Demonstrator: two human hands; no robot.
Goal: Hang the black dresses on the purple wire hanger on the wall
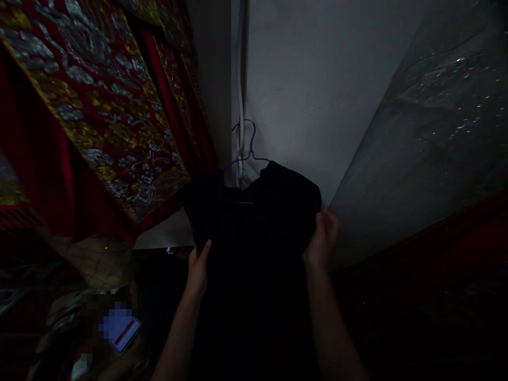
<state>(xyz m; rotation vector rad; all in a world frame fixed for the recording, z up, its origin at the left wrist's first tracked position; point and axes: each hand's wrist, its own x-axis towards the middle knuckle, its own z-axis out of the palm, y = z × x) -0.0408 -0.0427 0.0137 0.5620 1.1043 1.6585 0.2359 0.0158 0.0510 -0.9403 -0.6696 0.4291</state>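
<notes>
A black garment (254, 227) hangs on a purple wire hanger (248, 151) in front of a white wall. My left hand (197, 270) grips the garment's left edge, thumb pointing up. At the right shoulder of the garment, my right hand (322, 238) pinches the cloth with curled fingers. The lower part of the garment fades into darkness between my forearms.
Red cloth with gold and silver embroidery (99, 106) hangs at the left. A grey plastic-covered sheet (428, 132) slants down the right side. A white cable (240, 79) runs down the wall corner. Cluttered fabric and a blurred bluish object (119, 325) lie at lower left.
</notes>
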